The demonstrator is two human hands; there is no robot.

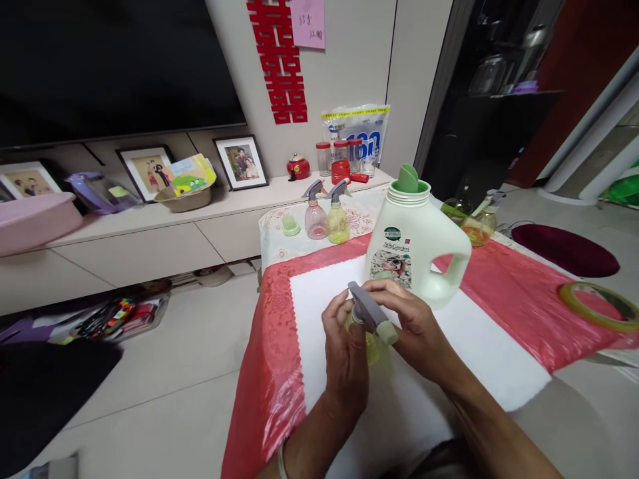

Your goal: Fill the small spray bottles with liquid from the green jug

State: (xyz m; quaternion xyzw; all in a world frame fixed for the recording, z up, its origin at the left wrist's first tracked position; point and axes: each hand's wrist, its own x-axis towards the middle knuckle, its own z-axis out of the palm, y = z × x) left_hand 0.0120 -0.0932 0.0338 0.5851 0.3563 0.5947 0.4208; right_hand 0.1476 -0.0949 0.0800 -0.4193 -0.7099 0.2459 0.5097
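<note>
A small yellow spray bottle with a grey trigger head is between my two hands, above a white cloth. The fingers of my left hand wrap round the bottle's neck. My right hand curls round the grey spray head from the other side, its fingertips partly hidden behind it. Just beyond my hands stands a large pale green jug with a green spout in its open mouth. Behind it to the left, a pink spray bottle and another yellow spray bottle stand side by side, near a green cap.
Red plastic sheeting lies under the white cloth. A tape roll lies at the right, with another spray bottle behind the jug. A cabinet along the wall holds photo frames, red-lidded jars and a pink basin.
</note>
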